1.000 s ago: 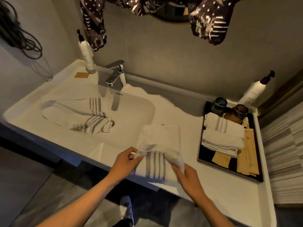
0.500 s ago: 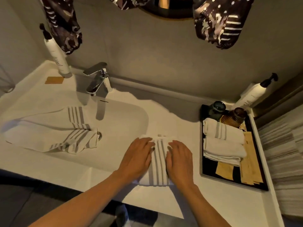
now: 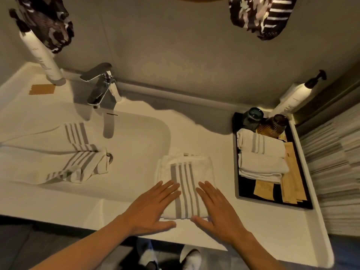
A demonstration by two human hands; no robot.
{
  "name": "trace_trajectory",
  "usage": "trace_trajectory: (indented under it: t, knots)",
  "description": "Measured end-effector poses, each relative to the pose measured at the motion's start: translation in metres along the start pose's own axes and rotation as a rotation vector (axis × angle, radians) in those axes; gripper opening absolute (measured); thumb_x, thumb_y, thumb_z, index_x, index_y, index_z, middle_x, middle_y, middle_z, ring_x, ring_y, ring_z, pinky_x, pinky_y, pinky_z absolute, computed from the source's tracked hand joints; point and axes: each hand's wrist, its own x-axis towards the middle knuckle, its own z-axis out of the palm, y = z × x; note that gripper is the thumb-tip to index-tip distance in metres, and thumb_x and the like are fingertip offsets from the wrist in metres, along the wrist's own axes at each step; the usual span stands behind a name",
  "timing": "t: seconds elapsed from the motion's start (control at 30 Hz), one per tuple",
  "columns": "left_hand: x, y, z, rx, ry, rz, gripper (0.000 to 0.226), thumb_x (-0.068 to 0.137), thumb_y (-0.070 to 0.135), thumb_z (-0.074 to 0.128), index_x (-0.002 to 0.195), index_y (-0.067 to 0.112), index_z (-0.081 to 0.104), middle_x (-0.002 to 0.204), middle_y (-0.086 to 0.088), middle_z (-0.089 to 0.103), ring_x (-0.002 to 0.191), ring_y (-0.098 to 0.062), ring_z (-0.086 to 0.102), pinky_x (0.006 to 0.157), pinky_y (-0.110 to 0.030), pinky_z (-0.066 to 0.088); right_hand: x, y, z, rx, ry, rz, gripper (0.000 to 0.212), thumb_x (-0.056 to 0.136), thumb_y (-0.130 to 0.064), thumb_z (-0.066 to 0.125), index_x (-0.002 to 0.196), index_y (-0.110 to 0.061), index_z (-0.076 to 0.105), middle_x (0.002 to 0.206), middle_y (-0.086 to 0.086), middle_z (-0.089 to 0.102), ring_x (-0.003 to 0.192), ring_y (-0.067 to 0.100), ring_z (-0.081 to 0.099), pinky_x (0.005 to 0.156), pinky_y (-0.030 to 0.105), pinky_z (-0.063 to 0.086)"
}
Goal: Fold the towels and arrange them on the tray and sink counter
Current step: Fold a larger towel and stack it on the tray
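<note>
Your hands: you are laying your left hand (image 3: 153, 208) and right hand (image 3: 218, 211) flat, fingers spread and pinching nothing, on either side of the grey stripes.
Folded towel (image 3: 186, 184): it is lying as a neat rectangle on the sink counter (image 3: 224, 227), between the basin and the tray, with your palms pressing its near corners.
Tray (image 3: 272, 199): it is sitting just right of that towel and is already carrying two folded towels (image 3: 262, 158), one striped, one plain, stacked toward its far end.
Loose towel (image 3: 58, 152): it is sprawling unfolded across the basin (image 3: 136, 172) to the left, one end bunching near the drain.
Progress: you are looking well along, by my reading; this fold seems finished, and the basin towel is still waiting.
</note>
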Motion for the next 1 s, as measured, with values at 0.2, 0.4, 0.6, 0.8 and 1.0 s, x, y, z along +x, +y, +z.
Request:
trace_trajectory:
  t: [0.2, 0.4, 0.6, 0.8, 1.0]
  knots:
    - [-0.005, 0.017, -0.016, -0.286, 0.233, -0.161, 0.048, 0.096, 0.050, 0.049, 0.139, 0.028, 0.046, 0.140, 0.005, 0.054, 0.124, -0.007, 0.048, 0.103, -0.017, 0.033, -0.007, 0.024, 0.003, 0.234, 0.134, -0.022, 0.065, 0.092, -0.048, 0.057, 0.147, -0.020, 0.036, 0.151, -0.004, 0.039, 0.138, 0.008, 0.037, 0.111, 0.032, 0.037]
    - [0.008, 0.033, -0.035, -0.773, 0.296, -0.479, 0.016, 0.092, 0.033, 0.067, 0.106, 0.030, 0.062, 0.102, 0.012, 0.070, 0.092, -0.002, 0.065, 0.075, -0.023, 0.051, -0.002, 0.004, -0.026, 0.665, 0.207, 0.235, 0.027, 0.087, -0.039, 0.068, 0.113, -0.037, 0.060, 0.108, -0.016, 0.066, 0.095, -0.003, 0.061, 0.077, 0.017, 0.049]
    - [0.035, 0.014, -0.041, -0.889, 0.344, -0.854, 0.027, 0.087, 0.037, 0.071, 0.101, 0.015, 0.064, 0.096, 0.000, 0.068, 0.090, -0.019, 0.063, 0.066, -0.020, 0.045, 0.034, 0.007, -0.048, 0.863, 0.179, 0.392, 0.013, 0.084, -0.035, 0.072, 0.091, -0.028, 0.063, 0.090, -0.014, 0.067, 0.078, -0.007, 0.062, 0.063, 0.009, 0.045]
    - [0.064, 0.002, -0.026, -0.683, 0.434, -1.025, 0.035, 0.090, 0.049, 0.061, 0.101, 0.016, 0.062, 0.095, -0.002, 0.067, 0.085, -0.022, 0.062, 0.068, -0.027, 0.043, 0.072, -0.001, -0.027, 0.642, 0.181, 0.721, 0.051, 0.080, -0.071, 0.051, 0.102, -0.025, 0.051, 0.095, -0.004, 0.064, 0.085, 0.020, 0.063, 0.070, 0.033, 0.052]
    - [0.081, -0.001, -0.017, -0.254, 0.359, -1.128, 0.034, 0.099, 0.039, 0.040, 0.091, 0.013, 0.061, 0.083, -0.005, 0.068, 0.069, -0.022, 0.058, 0.058, -0.028, 0.038, 0.090, -0.013, -0.008, 0.385, 0.299, 0.846, 0.061, 0.085, -0.069, 0.041, 0.116, -0.017, 0.044, 0.113, 0.007, 0.054, 0.104, 0.026, 0.054, 0.078, 0.039, 0.050]
